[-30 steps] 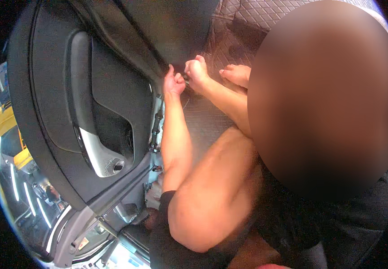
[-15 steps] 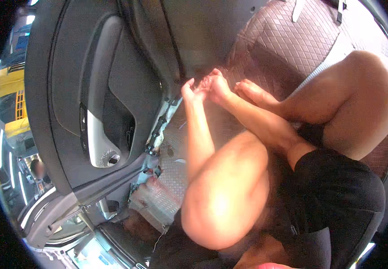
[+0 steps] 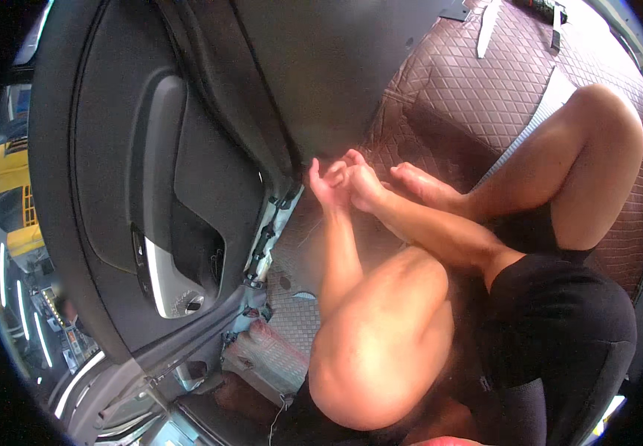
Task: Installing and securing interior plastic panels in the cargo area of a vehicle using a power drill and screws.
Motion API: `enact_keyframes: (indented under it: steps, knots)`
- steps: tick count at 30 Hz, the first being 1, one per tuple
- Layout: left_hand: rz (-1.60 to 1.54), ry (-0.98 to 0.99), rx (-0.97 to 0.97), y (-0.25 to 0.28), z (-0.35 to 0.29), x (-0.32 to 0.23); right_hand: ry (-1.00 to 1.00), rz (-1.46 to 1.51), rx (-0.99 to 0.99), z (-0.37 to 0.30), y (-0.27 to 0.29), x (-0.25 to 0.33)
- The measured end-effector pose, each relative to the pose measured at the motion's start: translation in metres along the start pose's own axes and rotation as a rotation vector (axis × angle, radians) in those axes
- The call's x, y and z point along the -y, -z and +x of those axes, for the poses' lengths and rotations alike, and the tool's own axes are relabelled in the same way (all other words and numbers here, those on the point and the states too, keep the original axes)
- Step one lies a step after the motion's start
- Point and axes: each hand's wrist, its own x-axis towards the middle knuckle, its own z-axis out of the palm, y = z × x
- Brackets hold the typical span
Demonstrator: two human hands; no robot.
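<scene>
My left hand and my right hand meet close together beside the dark side panel, at the edge of the brown quilted floor mat. The left thumb sticks up while its other fingers curl toward the right hand. Folded fingers close my right hand. Whatever lies between the fingers, if anything, is hidden or too small to make out. My bare foot rests on the mat just right of the hands.
A black car door with a grey handle trim fills the left. Pale strips lie on the mat at the far side. Textured grey flooring shows by the door sill. My bent knee is close below the hands.
The view has shifted, so the door and both hands appear lower in the picture. Both hands stay together, with the left fingers a little more curled toward the right hand.
</scene>
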Motion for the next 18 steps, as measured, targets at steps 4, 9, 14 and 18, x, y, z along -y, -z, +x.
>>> enact_keyframes:
  steps: [4,9,14,18]
  knots:
    - [-0.074,-0.008,0.032,0.006,0.001,0.006,-0.026,-0.01,0.014,-0.001,0.0,0.0]
    - [0.018,-0.135,-0.018,0.01,0.01,0.01,-0.021,-0.068,0.017,-0.013,-0.009,0.02]
    - [0.026,-0.173,0.025,0.0,0.011,0.015,0.722,-1.563,-0.014,-0.047,-0.003,0.082]
    - [0.001,-0.209,-0.076,-0.018,0.01,0.024,0.493,-1.694,0.018,-0.047,0.004,0.124]
